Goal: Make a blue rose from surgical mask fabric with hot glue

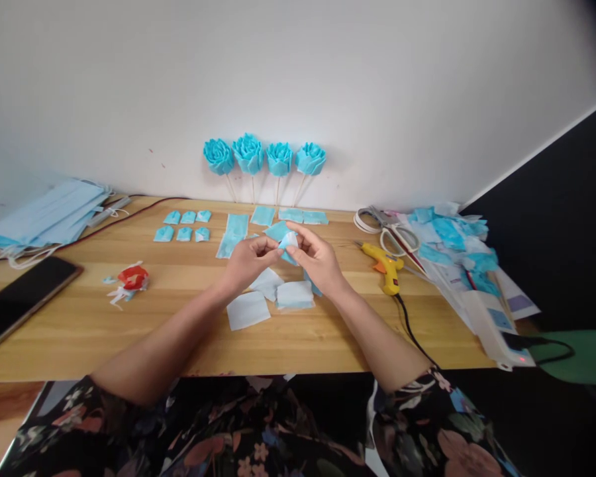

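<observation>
Between my two hands, over the middle of the table, is a small blue and white fabric piece [289, 242], partly folded. My left hand [252, 262] pinches its left side with thumb and fingers. On its right side my right hand [316, 255] grips it, thumb in front and index finger along the top. White-faced fabric squares [249, 310] lie just below the hands. Blue fabric pieces [234, 233] are behind and to the left. Several small folded blue petals [163, 233] sit in two rows farther left.
Blue fabric roses [248, 154] on sticks lean on the wall. A yellow glue gun [388, 266], scissors [398, 238], scraps [447, 232] and a power strip [499, 331] are right; masks [49, 215], a phone [24, 295] and a red wrapper [133, 278] left.
</observation>
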### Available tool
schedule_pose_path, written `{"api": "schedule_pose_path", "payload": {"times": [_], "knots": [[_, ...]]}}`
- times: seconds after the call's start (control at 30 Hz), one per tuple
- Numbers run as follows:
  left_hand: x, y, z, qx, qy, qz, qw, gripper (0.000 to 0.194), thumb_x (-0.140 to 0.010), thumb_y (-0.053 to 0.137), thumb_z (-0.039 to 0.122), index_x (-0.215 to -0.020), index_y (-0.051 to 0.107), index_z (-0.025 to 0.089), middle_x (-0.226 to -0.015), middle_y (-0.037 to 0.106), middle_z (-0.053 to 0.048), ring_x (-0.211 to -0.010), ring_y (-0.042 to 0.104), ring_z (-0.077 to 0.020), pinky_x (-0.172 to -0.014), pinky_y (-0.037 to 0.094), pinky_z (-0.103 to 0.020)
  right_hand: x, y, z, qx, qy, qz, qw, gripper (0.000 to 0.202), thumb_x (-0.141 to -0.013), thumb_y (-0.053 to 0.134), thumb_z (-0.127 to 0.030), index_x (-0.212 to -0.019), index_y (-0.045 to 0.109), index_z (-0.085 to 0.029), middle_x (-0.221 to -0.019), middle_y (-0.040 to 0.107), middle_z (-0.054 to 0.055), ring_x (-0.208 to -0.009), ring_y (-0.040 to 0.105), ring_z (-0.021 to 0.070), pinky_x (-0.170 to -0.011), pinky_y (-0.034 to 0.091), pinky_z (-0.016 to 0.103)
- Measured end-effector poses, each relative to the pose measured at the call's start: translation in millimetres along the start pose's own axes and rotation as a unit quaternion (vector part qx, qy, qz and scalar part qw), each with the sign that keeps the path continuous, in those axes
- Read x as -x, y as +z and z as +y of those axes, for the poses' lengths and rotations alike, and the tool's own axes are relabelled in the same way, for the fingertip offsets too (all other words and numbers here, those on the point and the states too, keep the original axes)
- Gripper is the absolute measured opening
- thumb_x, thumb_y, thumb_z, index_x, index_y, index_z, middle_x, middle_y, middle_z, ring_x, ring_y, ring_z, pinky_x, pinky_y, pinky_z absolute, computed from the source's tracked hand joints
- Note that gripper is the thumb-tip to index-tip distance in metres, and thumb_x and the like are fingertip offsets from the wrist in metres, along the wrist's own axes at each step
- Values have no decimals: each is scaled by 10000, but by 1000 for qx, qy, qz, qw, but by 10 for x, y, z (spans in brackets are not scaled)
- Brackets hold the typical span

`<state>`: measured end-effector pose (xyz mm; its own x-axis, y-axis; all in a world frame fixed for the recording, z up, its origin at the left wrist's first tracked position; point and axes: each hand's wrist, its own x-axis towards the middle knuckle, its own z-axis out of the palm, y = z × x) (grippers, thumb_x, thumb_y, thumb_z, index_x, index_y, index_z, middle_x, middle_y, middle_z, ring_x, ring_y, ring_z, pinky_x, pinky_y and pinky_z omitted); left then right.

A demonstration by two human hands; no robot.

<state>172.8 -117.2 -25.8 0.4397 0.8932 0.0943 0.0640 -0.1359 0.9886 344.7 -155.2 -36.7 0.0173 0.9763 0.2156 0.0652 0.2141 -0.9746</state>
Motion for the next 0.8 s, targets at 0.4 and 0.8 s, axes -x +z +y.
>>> {"api": "schedule_pose_path", "payload": {"times": [0.4, 0.8], "knots": [[20, 29, -27, 16, 4, -17, 1000, 290, -799, 677, 445, -705, 633, 174, -642, 510, 26, -594, 388, -96, -569, 300, -254, 19, 16, -21, 2, -18, 43, 999, 454, -823, 713, -352, -1266, 656, -271, -740, 544, -29, -636, 478, 121, -613, 423, 279], [24, 33, 20, -1, 4, -28, 1000, 322, -784, 684, 413, -602, 555, 182, -572, 424, 40, -558, 340, -95, -546, 272, -261, -15, -45, -12, -36, 13, -16, 999, 655, -790, 733, -480, -1394, 558, -294, -971, 660, 29, -807, 591, 164, -675, 498, 281]]}}
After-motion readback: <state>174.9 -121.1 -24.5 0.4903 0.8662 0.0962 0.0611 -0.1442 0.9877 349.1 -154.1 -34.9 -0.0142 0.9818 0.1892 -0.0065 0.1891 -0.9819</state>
